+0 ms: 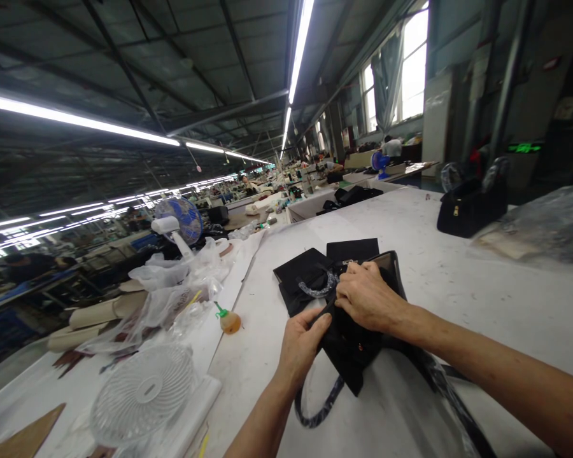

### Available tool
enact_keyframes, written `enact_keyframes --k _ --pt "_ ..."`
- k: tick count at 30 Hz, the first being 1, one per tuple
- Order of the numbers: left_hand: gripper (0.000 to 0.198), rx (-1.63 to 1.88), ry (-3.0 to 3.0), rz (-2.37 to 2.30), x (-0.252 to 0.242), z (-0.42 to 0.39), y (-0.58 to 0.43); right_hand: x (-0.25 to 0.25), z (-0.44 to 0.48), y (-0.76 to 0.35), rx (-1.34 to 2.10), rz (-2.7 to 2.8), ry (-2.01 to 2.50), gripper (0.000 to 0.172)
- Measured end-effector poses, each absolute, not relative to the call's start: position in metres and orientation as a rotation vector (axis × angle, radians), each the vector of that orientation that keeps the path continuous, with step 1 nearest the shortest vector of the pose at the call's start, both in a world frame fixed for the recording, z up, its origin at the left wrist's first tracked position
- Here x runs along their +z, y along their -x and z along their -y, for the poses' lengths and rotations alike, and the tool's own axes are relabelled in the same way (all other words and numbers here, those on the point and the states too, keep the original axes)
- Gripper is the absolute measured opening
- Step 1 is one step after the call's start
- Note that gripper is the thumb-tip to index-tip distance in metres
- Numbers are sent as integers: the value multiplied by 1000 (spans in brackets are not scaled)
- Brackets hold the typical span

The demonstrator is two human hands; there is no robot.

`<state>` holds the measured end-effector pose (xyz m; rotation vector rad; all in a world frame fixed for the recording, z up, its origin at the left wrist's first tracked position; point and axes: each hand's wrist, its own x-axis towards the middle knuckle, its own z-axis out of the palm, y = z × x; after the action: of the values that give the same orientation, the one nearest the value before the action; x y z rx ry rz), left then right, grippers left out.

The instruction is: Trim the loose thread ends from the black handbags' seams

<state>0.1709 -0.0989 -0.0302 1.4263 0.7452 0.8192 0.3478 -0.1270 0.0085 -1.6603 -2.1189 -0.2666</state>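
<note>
A black handbag (348,362) lies in front of me on the white table, its handles wrapped in clear plastic. My left hand (302,340) grips the bag's near left edge, thumb on top and fingers underneath. Over the bag's opening, my right hand (368,294) has its fingers curled and pressed at the edge; whether they pinch a small part there is hidden. A wrapped handle (318,407) loops down toward me below the bag. Flat black panels (351,248) stick out on the far side.
A small bottle with a green spout (229,320) stands left of the bag. Further left are a white fan (146,391) and crumpled plastic (172,305). Another black handbag (472,207) stands at the right, beside a plastic-covered heap (544,222). A blue fan (186,219) is further back.
</note>
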Motion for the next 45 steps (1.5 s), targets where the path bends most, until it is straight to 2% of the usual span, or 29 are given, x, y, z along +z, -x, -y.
enact_keyframes --k 8,13,18,29,45 --pt "31 924 -1569 -913 -41 95 -173 5 126 -344 -267 2112 1676 22" --pt "31 903 -1597 -931 -31 85 -183 8 127 -346 -266 2100 1698 25" --pt "29 846 -1787 -1012 -22 79 -190 17 132 -371 -145 2111 1804 18" --pt "37 858 -1772 -996 -23 83 -189 17 118 -418 -153 2040 1765 15" --pt "36 866 -1763 -1031 -22 83 -191 11 107 -418 -179 1975 1723 15"
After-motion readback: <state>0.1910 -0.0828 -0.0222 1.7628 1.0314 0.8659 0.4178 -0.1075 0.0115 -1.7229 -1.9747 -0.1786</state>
